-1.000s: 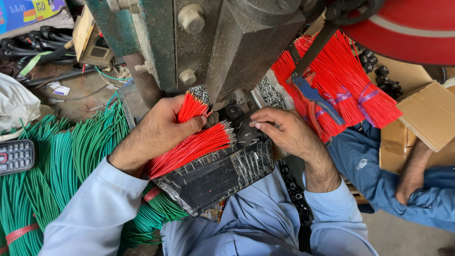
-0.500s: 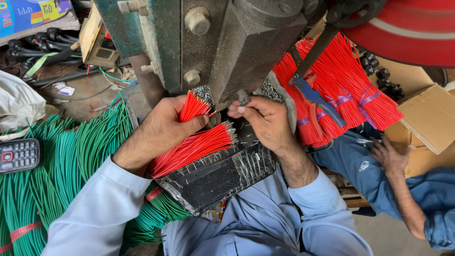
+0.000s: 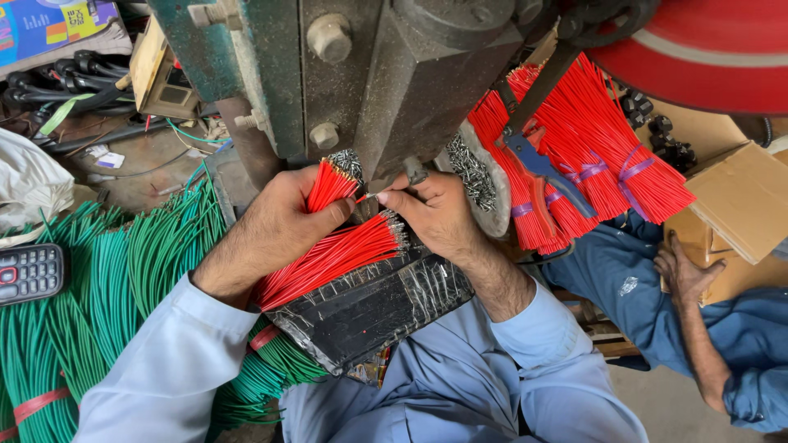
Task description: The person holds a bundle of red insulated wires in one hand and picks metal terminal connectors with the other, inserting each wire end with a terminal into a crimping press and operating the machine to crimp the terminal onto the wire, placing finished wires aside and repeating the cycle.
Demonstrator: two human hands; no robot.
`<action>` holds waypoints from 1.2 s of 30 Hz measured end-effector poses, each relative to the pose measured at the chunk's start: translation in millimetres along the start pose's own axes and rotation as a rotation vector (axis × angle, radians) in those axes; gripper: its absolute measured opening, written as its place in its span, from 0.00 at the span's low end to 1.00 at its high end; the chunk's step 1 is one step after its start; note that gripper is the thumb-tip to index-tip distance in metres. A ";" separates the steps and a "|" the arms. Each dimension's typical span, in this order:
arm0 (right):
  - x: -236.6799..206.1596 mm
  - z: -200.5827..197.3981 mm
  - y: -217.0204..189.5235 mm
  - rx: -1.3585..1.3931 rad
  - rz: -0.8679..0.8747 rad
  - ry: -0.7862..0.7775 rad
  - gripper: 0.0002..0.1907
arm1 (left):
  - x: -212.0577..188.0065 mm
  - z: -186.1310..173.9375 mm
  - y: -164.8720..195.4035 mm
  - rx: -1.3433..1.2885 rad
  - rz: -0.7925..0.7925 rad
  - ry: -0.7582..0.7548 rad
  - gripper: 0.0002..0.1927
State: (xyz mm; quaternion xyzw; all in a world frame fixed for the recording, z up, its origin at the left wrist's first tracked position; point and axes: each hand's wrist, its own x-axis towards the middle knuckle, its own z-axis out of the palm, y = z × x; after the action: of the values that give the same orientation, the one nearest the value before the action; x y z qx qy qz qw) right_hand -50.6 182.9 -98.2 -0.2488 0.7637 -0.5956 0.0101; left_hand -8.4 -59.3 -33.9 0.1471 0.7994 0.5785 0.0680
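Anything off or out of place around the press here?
Nothing looks damaged or spilled. One oddity: a keypad phone lies on the green wires at the left edge. The left hand grips a bunch of red wires; the right hand pinches one wire under the press.

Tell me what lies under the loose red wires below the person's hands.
The loose red wires rest on a black tape-wrapped board across the lap. Green wires poke out beneath its lower left edge. What the board itself covers cannot be seen.

Red wires [image 3: 328, 258], green wires [image 3: 107, 279], grey-green press [image 3: 377, 74], pale-blue sleeves [image 3: 176, 361].
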 end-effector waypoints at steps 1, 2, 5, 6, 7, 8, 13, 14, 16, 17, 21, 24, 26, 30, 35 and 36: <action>0.2 -0.4 0.1 -0.012 -0.008 -0.001 0.04 | 0.1 -0.1 -0.4 -0.002 0.007 0.000 0.09; 0.5 -1.2 -0.3 -0.023 -0.018 -0.002 0.04 | 0.2 0.1 -0.3 -0.002 0.015 -0.001 0.09; 1.7 -4.1 -2.1 -0.064 -0.003 -0.005 0.04 | 0.2 0.1 -1.3 0.004 0.003 0.002 0.09; 1.6 -4.7 -3.0 -0.078 0.011 -0.006 0.03 | -0.2 0.4 -1.7 0.007 -0.008 0.002 0.09; 1.1 -4.7 -4.1 -0.066 0.012 -0.012 0.03 | -0.9 1.0 -1.7 -0.005 0.000 -0.001 0.09; 1.9 -4.1 -5.0 -0.055 0.010 -0.018 0.03 | -1.4 1.1 -1.9 -0.017 0.010 -0.002 0.09; -2.8 -6.8 -16.6 0.040 0.001 -0.069 0.05 | -2.5 0.4 1.1 -0.152 -0.012 -0.043 0.08; -5.5 -11.4 -20.5 0.106 -0.010 -0.100 0.06 | -2.2 1.8 1.9 -0.207 -0.001 -0.062 0.08; -10.0 -23.4 -27.8 0.106 -0.035 -0.138 0.08 | -3.9 2.8 2.8 -0.192 0.017 -0.062 0.08; -12.1 -31.5 -31.1 0.041 -0.050 -0.140 0.07 | -4.1 4.0 3.1 -0.120 0.026 -0.047 0.09; -15.3 -55.1 -36.9 -0.641 -0.291 -0.251 0.08 | -3.4 4.9 3.3 -0.007 -0.001 -0.019 0.10; -16.3 -53.7 -35.5 -0.831 -0.234 -0.273 0.06 | -3.3 2.6 4.2 -0.108 -0.050 -0.041 0.09; -18.8 -51.9 -35.7 -0.809 -0.293 -0.252 0.06 | -4.3 2.5 5.1 -0.095 -0.042 -0.030 0.09; -27.2 -57.1 -34.9 -0.572 -0.259 -0.239 0.05 | -2.9 3.2 5.9 -0.053 -0.023 -0.031 0.09; -26.7 -62.4 -17.2 -0.185 0.017 -0.128 0.07 | -3.8 2.9 5.3 -0.119 -0.090 -0.050 0.09; -25.2 -62.2 -13.4 -0.082 0.027 -0.112 0.08 | -3.7 2.2 5.2 -0.125 -0.089 -0.052 0.08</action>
State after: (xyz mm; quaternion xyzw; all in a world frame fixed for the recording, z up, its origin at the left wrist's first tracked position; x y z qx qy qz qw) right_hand -43.0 246.9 -75.0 -0.2717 0.7890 -0.5487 0.0505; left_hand -3.4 -57.0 -30.0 0.1220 0.7654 0.6197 0.1234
